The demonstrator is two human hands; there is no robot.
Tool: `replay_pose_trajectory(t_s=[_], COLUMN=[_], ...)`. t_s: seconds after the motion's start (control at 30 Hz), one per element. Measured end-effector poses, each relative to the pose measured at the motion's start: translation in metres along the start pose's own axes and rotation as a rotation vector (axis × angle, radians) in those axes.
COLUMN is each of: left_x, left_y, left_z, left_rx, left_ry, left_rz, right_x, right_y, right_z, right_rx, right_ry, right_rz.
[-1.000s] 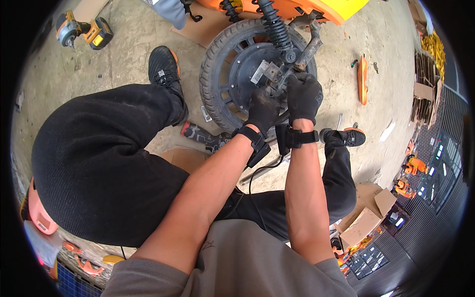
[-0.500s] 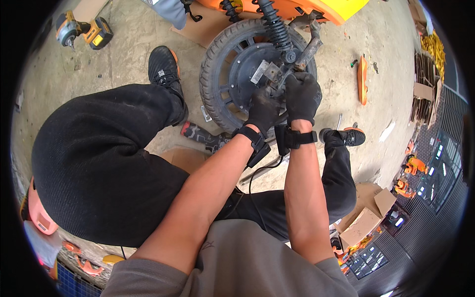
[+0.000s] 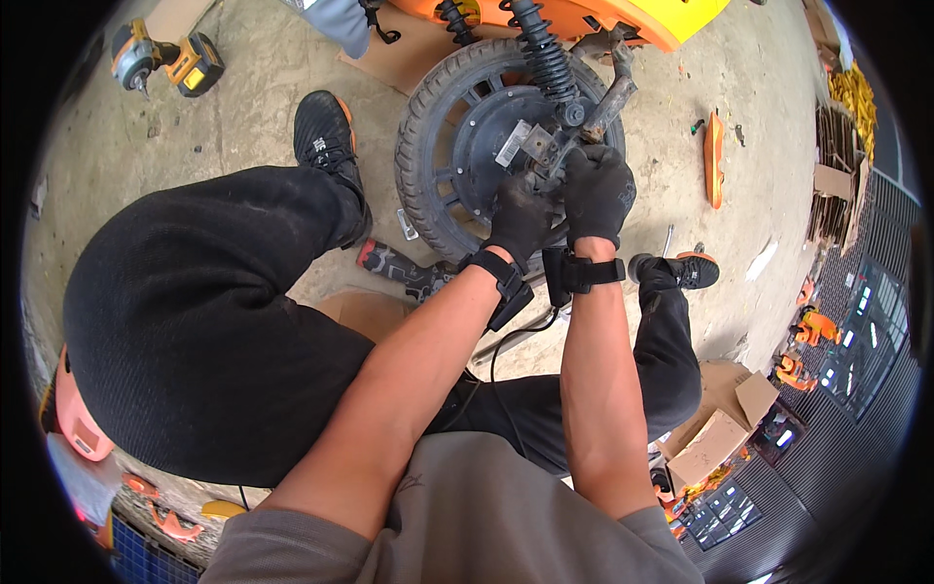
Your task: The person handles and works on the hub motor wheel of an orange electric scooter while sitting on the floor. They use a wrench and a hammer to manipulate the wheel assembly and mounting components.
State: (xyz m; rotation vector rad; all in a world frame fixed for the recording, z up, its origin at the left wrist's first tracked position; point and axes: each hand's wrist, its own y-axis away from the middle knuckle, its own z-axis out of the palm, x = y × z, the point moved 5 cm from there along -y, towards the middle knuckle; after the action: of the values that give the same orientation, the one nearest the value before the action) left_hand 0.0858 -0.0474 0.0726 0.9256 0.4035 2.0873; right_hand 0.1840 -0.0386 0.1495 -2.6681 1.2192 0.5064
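Note:
In front of me stands a wheel with a black tyre (image 3: 418,161) and a dark hub motor (image 3: 472,161), below an orange and yellow vehicle body (image 3: 671,21). A black coil-spring shock absorber (image 3: 543,58) comes down to the axle area, beside a worn metal arm (image 3: 611,105). Black gloves cover both hands. My left hand (image 3: 522,209) is closed at the hub's centre, just below a small metal bracket (image 3: 537,144). Right beside it, my right hand (image 3: 596,193) is closed below the metal arm. The fingers hide what they pinch.
A cordless impact driver (image 3: 197,66) lies at the far left. On the floor near the tyre is a black and red tool (image 3: 394,270). An orange strip-like panel (image 3: 714,161) lies to the right. An open cardboard box (image 3: 715,443) stands at lower right, flattened cardboard (image 3: 834,180) farther off.
Both hands stay at the hub's centre, with only a slight shift of the fingers. The whole view has moved a few pixels; nothing else visibly differs.

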Motion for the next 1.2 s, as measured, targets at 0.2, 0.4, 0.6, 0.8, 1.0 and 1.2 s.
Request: replay_pose_trajectory(t_s=[0.2,0.4,0.6,0.8,1.0,1.2], left_x=[-0.006,-0.005,-0.001,0.0,-0.003,-0.006], left_y=[-0.01,-0.008,-0.002,-0.002,-0.007,-0.011], left_z=[-0.008,-0.006,-0.002,-0.001,-0.006,-0.005], left_rx=[0.007,-0.046,-0.042,-0.031,-0.051,-0.065], left_ry=[-0.467,-0.301,-0.139,-0.103,-0.276,-0.245], left_rz=[0.326,0.224,0.069,0.036,0.179,0.164], right_x=[0.0,0.001,0.0,0.004,0.007,-0.002], right_y=[0.002,-0.002,0.0,-0.002,-0.005,-0.002], right_z=[0.004,0.003,0.0,0.003,0.005,0.0], right_rx=[0.052,-0.022,0.008,0.037,-0.01,0.017], right_ry=[0.022,0.026,0.021,-0.021,0.044,0.014], right_rz=[-0.04,0.024,0.001,-0.048,0.004,-0.032])
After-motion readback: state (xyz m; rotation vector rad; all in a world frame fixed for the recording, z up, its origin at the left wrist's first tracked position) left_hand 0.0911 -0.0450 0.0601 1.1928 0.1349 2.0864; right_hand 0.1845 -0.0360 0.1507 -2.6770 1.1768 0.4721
